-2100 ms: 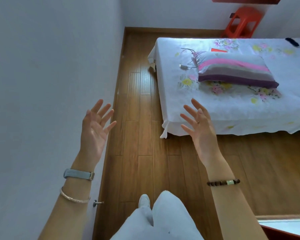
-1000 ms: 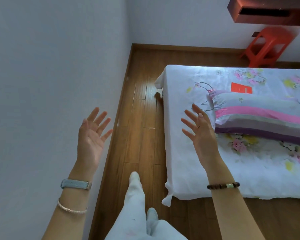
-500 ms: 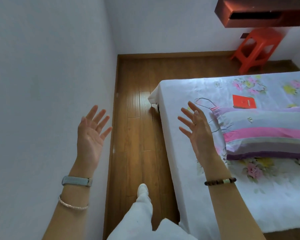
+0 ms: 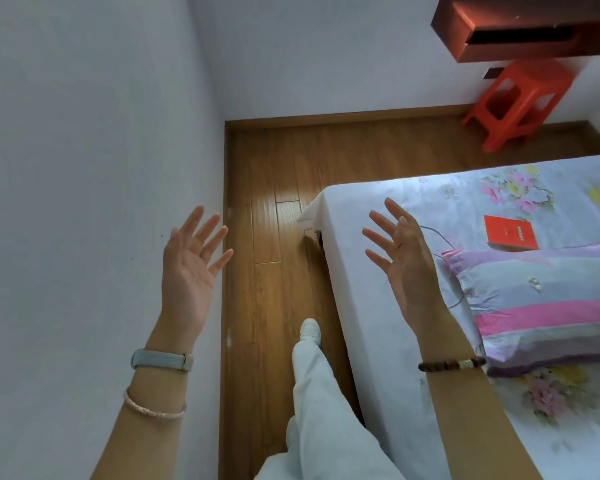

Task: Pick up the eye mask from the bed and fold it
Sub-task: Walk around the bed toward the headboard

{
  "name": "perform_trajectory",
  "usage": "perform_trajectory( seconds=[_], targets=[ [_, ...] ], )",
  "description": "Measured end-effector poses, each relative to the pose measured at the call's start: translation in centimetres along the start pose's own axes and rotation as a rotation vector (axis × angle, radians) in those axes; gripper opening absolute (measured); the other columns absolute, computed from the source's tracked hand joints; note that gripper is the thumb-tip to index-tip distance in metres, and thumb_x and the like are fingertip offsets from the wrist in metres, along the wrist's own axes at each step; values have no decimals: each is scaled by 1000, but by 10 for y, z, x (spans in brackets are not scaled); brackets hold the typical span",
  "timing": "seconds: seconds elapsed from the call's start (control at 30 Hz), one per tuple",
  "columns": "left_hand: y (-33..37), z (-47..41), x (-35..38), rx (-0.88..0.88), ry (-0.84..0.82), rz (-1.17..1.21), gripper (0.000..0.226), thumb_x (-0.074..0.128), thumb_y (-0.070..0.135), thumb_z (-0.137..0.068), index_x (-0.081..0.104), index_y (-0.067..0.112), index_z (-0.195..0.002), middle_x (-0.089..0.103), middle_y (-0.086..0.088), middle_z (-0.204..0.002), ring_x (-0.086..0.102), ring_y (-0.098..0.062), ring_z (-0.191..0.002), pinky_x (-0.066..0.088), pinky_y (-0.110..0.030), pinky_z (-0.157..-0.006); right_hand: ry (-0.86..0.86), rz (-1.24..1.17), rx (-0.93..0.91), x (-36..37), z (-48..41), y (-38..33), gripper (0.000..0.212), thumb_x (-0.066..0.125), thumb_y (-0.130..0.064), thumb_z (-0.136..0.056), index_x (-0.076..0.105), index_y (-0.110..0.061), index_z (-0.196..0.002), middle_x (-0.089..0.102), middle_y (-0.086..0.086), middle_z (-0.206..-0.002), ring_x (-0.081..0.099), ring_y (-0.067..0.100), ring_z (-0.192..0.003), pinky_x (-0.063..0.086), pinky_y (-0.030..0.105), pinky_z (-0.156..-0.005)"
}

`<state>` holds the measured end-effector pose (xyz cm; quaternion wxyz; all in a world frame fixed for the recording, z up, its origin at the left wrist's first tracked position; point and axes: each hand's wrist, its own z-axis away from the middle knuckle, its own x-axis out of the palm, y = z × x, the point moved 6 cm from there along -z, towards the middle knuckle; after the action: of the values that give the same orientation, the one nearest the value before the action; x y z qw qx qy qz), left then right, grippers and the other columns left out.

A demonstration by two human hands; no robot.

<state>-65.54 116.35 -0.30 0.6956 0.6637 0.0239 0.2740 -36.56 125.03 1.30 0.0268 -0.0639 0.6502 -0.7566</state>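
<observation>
Left hand [image 4: 187,271] & right hand [image 4: 404,261] raised apart, fingers spread, empty; white floral-sheeted bed [image 4: 378,323] at right.

Beyond the fingers [image 4: 205,233] of the left hand [image 4: 187,271], the plank floor [image 4: 274,289] is glossy varnished wood; under the right hand [image 4: 406,268], the bed [image 4: 361,306] wears smooth white cloth printed with flowers; right of those fingertips, a striped cloth pillow [image 4: 548,306]; beyond it, a red paper booklet [image 4: 510,233]; far off, a shiny orange plastic stool [image 4: 520,102].
</observation>
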Motion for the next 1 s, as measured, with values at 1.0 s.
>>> perform_trajectory(
  seconds=[1.0],
  targets=[
    [27, -495, 83, 7, -76, -49, 62, 22, 52, -98, 39, 25, -151, 49, -2, -154, 49, -24, -139, 38, -49, -113, 83, 0, -17, 71, -464, -51, 32, 35, -46, -104, 49, -46, -133, 57, -9, -144, 63, 15, -126, 49, 43, -109]
  ],
)
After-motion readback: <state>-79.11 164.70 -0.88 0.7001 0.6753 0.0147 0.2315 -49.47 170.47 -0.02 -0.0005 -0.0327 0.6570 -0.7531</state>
